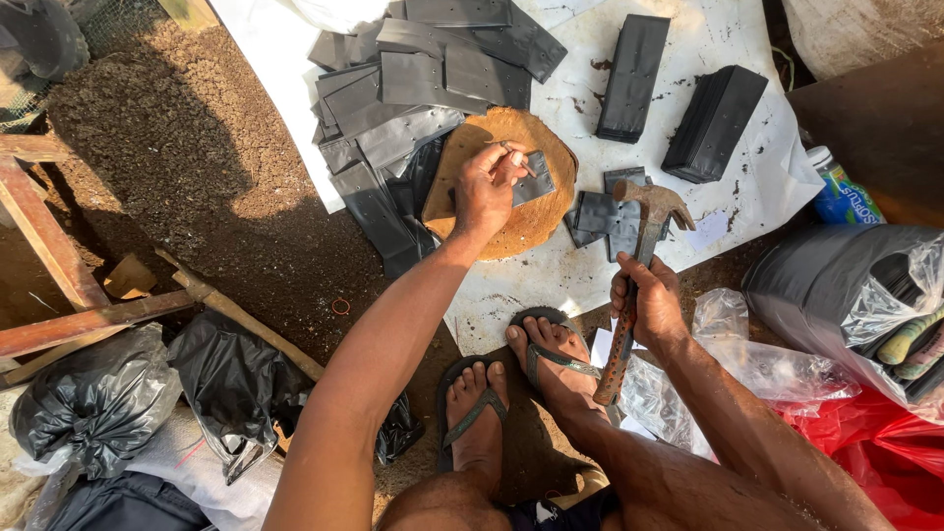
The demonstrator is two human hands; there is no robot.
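My left hand (487,187) rests on a round wooden block (536,221) and pinches a small nail-like punch upright on a folded black plastic piece (536,182). My right hand (644,305) grips the handle of a rusty claw hammer (649,206), whose head hangs raised to the right of the block, above small black pieces (595,211). My two feet in sandals (551,354) sit on the ground below the block.
Heaps of flat black plastic bags (413,79) lie on a white sheet (708,29), with two neat stacks (713,123) at the upper right. Black sacks (98,403) sit at lower left, wooden slats (44,236) at left, clear and red plastic (865,452) at right.
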